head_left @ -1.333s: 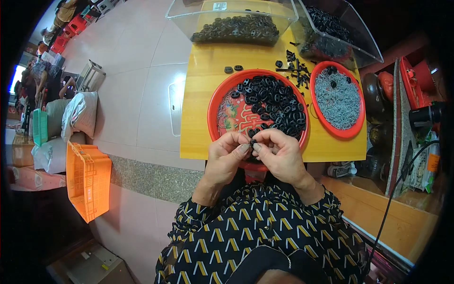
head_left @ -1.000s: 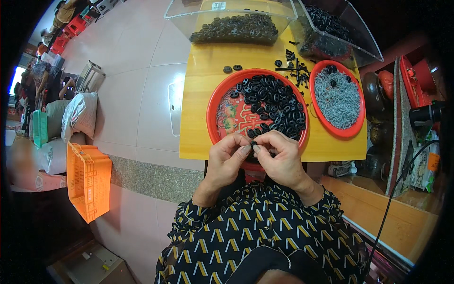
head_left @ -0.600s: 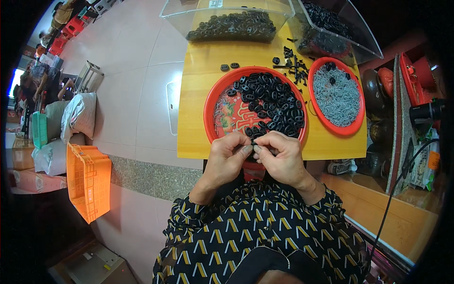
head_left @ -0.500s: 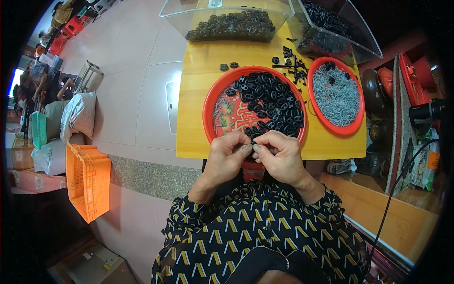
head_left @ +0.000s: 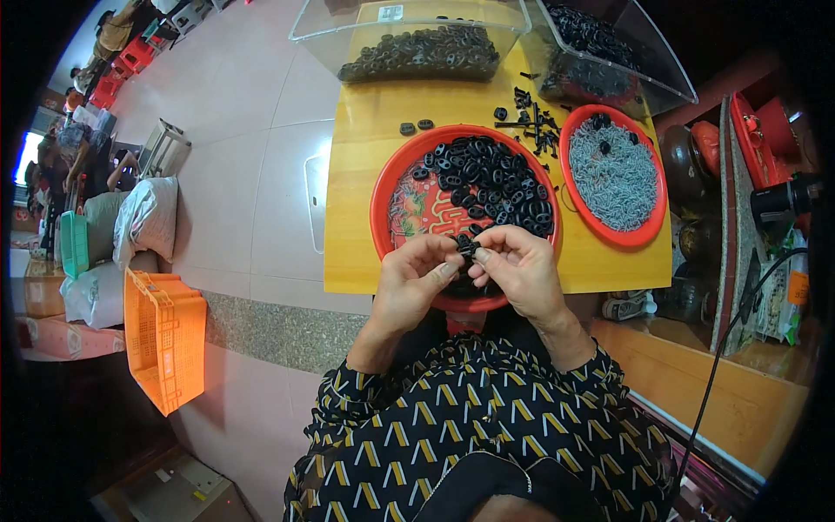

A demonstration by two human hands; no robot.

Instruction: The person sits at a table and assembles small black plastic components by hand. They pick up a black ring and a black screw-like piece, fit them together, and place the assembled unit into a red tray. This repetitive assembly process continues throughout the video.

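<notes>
My left hand (head_left: pixel 419 271) and my right hand (head_left: pixel 520 270) meet over the near rim of a red round tray (head_left: pixel 380 191). Between their fingertips is a small black plastic piece (head_left: pixel 468 247), pinched from both sides; its exact shape is partly hidden by the fingers. Beneath and beyond the hands, the tray holds a heap of black oval pieces with two holes (head_left: pixel 487 174). Its printed bottom shows at the left, where a few thin silvery screws lie. To the right stands a second red tray (head_left: pixel 658 204), full of silvery screws (head_left: pixel 613 187) with a few black pieces on top.
Two clear plastic bins (head_left: pixel 409 39) of black parts stand at the far side of the yellow table (head_left: pixel 357 157). Black bolts (head_left: pixel 541 122) lie loose between bins and trays. An orange crate (head_left: pixel 165 339) and white sacks (head_left: pixel 146 222) are on the left; a black cable (head_left: pixel 718 357) hangs at right.
Both hands have drawn slightly apart at the fingertips, and more of the black piece between them shows. The whole view has shifted a little.
</notes>
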